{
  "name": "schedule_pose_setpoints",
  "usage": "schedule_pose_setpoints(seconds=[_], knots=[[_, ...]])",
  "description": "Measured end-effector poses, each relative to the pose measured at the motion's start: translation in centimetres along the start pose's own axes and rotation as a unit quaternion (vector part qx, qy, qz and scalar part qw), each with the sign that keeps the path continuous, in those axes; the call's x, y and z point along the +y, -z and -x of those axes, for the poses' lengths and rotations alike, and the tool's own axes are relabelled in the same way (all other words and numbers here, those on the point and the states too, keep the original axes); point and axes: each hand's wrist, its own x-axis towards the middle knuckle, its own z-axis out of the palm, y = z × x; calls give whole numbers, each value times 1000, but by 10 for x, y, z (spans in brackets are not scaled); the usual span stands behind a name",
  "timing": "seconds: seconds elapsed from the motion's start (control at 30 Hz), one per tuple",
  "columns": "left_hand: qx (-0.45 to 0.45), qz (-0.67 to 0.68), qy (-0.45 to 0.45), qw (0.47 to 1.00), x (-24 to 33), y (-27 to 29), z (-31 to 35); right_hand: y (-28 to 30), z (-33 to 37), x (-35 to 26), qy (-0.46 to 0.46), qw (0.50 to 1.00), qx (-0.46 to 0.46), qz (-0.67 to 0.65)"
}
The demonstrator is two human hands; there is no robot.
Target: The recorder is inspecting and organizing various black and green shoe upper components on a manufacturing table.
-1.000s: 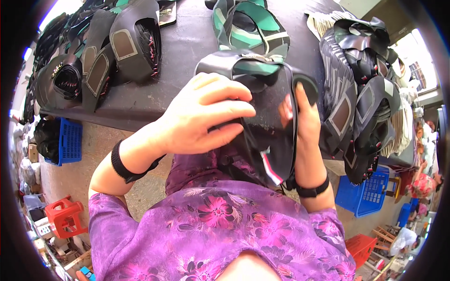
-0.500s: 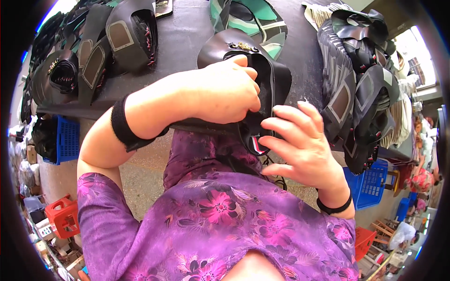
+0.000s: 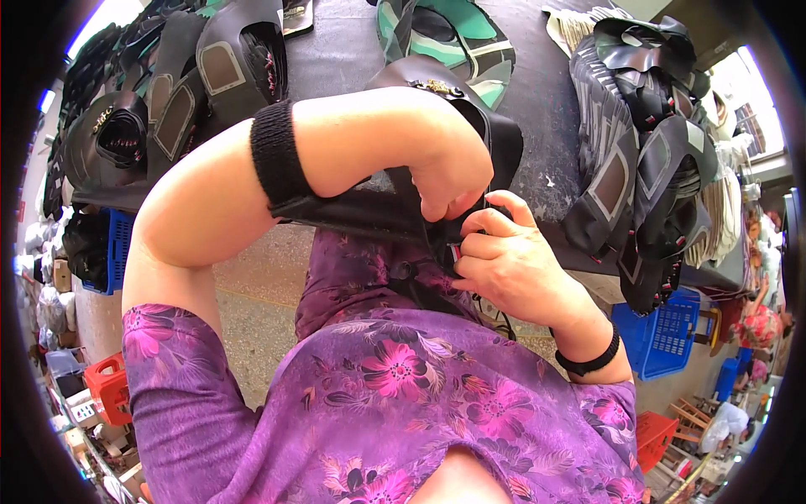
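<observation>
A black leather shoe upper [image 3: 505,141] with a gold ornament lies at the table's near edge, partly covered by my hands. My left hand [image 3: 453,168] reaches across it with bent wrist, fingers curled down and closed on its near edge. Close against those fingertips, my right hand [image 3: 508,256] pinches the same edge beside a small red, white and blue tag. Whatever finer detail lies between the fingertips is hidden. Just beyond the upper rests a green, white and black patterned piece [image 3: 491,55].
Stacked black shoe uppers [image 3: 227,63] crowd the dark table [image 3: 336,63] at left, with more stacked uppers [image 3: 609,168] at right. Below the table stand a blue crate [image 3: 663,332] at right, another blue crate [image 3: 119,252] and a red crate [image 3: 107,386] at left.
My left hand has moved right and down along the upper, its wrist bending more. My right hand, previously spread, has closed its fingers on the near edge next to the left.
</observation>
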Motion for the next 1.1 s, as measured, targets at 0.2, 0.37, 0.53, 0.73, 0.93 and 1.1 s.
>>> schedule_pose_setpoints(seconds=[0.2,0.37,0.53,0.73,0.93,1.1], knots=[[-23,-67,18,997,1,-7,-16,-1,2,2,-5,1000,6,-11],[56,-151,30,987,5,-15,-31,2,6,2,-8,1000,15,-2],[229,-60,-44,970,-13,-29,-28,5,7,5,-10,999,27,-30],[270,111,-101,951,-42,-33,-16,18,23,14,-74,990,84,-82],[227,204,-79,949,-29,-28,6,30,37,17,-157,969,159,-101],[236,225,-104,940,-23,-29,10,28,44,15,-191,952,201,-130]])
